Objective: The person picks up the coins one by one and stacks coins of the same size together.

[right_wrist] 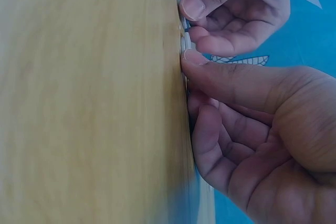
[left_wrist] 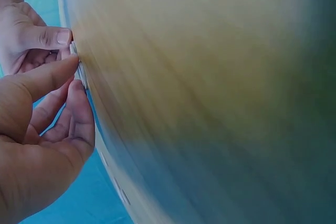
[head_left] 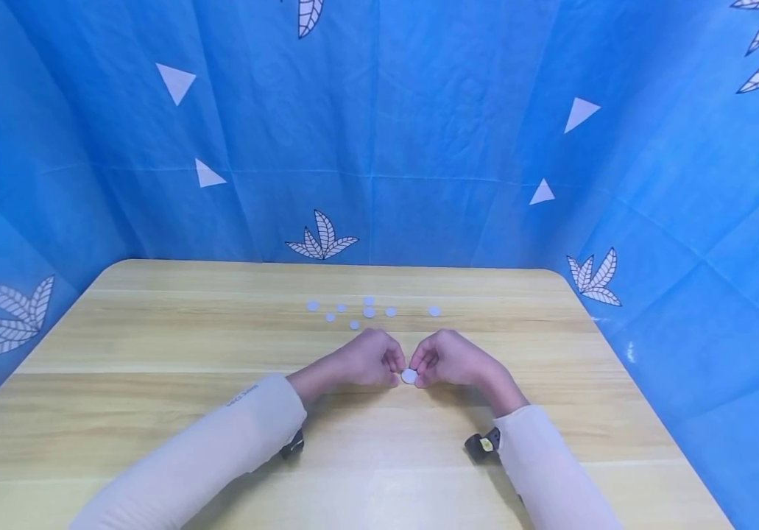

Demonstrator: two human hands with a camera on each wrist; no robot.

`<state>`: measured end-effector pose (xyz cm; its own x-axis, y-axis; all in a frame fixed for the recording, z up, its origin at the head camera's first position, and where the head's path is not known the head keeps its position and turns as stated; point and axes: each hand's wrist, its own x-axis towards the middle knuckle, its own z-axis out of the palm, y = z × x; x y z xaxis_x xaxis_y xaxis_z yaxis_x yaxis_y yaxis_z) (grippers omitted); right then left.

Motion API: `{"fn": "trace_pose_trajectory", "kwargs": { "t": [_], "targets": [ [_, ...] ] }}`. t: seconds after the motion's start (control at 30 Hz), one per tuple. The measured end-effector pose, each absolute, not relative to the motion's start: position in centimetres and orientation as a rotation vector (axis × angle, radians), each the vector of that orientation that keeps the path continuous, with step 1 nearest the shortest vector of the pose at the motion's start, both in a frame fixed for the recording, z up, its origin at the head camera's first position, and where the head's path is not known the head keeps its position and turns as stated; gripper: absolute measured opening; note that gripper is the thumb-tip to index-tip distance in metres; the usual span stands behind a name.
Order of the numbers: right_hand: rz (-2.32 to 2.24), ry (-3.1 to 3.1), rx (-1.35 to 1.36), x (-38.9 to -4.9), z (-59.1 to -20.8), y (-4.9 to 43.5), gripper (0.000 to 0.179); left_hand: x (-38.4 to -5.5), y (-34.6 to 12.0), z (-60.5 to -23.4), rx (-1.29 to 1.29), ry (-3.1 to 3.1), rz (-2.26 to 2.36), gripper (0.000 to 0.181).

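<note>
1. Taking the head view as a clock face centred on the held piece, a small, flat, round white disc sits between the hands, above or on the pale yellow wood-grained table; whether it touches the surface is unclear.
2. The left hand comes in from nine o'clock, thumb and finger pinching the disc's near edge. The right hand mirrors it from three o'clock, its thumb clamped against the opposite edge. The fingertips nearly meet.
3. The step in hand appears to be careful two-handed handling of this disc. The wrist views show it edge-on, so I cannot tell whether it is one piece or several stacked.
4. Eight loose white round discs lie farther off on the table, spread from ten to one o'clock, out of both hands' hold.
5. In my judgement, the next move calls for a light, level grip and matched fingertip pressure; a thin rim could easily slip.
</note>
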<state>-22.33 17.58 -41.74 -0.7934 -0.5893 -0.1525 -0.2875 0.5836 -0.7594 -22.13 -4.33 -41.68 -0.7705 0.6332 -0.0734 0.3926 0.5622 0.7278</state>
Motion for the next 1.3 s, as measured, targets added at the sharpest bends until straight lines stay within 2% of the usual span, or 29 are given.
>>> {"fn": "trace_pose_trajectory", "kwargs": {
  "t": [1.3],
  "targets": [
    [-1.075, 2.428, -0.699, -22.1, -41.5, 17.5, 0.020, -22.2, -3.3, -41.8, 0.959, 2.548, 0.934, 0.014]
  ]
}}
